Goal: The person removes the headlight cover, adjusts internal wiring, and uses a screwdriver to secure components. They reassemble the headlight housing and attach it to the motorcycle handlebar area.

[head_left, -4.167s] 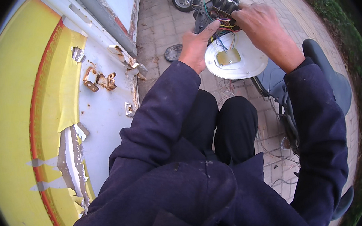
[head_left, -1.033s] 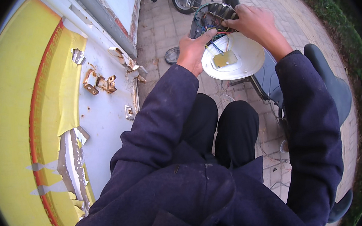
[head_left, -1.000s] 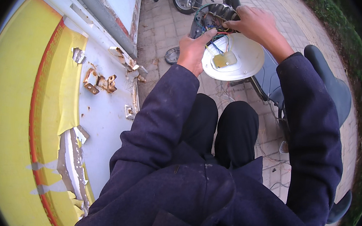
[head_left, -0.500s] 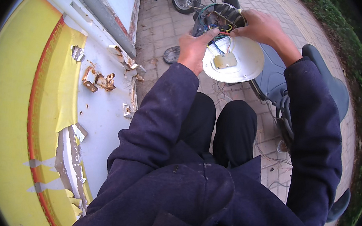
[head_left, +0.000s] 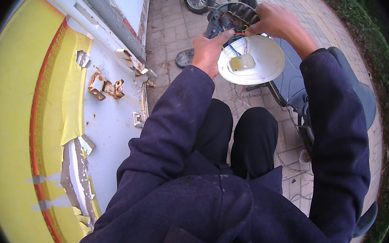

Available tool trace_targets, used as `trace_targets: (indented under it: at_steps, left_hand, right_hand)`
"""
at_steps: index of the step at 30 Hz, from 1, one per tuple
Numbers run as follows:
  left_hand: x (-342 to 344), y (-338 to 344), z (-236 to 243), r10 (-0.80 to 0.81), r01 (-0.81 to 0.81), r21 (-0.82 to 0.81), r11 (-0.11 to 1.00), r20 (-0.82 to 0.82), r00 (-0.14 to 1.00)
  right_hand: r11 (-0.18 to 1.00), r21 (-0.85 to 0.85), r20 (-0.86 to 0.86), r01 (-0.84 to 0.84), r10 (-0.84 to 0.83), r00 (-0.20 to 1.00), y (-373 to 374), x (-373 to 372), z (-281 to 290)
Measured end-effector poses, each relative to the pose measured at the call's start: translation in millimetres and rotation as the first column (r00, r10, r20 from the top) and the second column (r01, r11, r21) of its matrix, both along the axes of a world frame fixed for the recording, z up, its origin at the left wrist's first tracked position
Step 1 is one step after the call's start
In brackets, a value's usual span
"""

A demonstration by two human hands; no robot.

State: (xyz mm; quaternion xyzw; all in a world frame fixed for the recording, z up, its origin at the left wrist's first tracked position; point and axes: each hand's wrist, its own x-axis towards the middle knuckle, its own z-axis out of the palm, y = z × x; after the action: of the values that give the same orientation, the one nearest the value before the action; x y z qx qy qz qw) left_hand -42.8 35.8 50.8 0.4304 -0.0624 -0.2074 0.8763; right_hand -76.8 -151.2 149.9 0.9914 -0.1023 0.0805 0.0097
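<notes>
A dark round housing [head_left: 218, 19] with a tangle of thin coloured wires [head_left: 234, 29] inside sits in front of me. Below it hangs a white oval cover [head_left: 272, 63], inner side up, joined to the housing by wires. On the cover is a small yellowish rectangular plate [head_left: 242, 62]. My left hand [head_left: 207, 52] is closed at the housing's left lower edge, its thumb on the wires and its other fingers mostly hidden. From the right, my right hand [head_left: 279, 23] reaches over the housing's rim, thumb and fingers closed on the wires, fingertips partly hidden.
An electric scooter with a dark seat [head_left: 355, 82] stands on the right over brick paving [head_left: 170, 31]. Loose cables [head_left: 287, 166] lie beneath it. On the left, a white metal panel with rusty brackets [head_left: 106, 87] stands close. A pink vehicle's wheel [head_left: 198, 0] is farther ahead.
My right hand has shifted slightly up and left, its thumb deeper among the wires. The white cover has tipped up a little. My left hand stays nearly in place.
</notes>
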Motion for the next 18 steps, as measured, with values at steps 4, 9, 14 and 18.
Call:
trace_targets:
  at_steps: [4,9,14,18]
  left_hand:
    - [3.8,-1.6,-3.7,0.0,0.0,-0.005,1.0,0.004,1.0]
    - [4.0,-2.6,-3.1,-0.002,0.003,0.024,1.0,-0.023,1.0]
    - [4.4,-5.3,-4.7,-0.007,0.007,-0.001,1.0,-0.022,1.0]
    - [7.4,-8.9,-7.9,0.02,-0.02,0.002,1.0,-0.001,1.0]
  right_hand:
    - [1.0,0.003,0.019,-0.005,0.005,1.0,-3.1,3.9,-4.4]
    - [0.999,-0.037,-0.039,0.004,-0.006,0.999,-5.7,12.3,-7.5]
    - [0.991,-0.133,-0.027,0.0,-0.004,1.0,-4.1,15.2,-6.5]
    - [0.998,-0.062,-0.128,0.023,-0.031,0.991,-2.1,18.8,0.8]
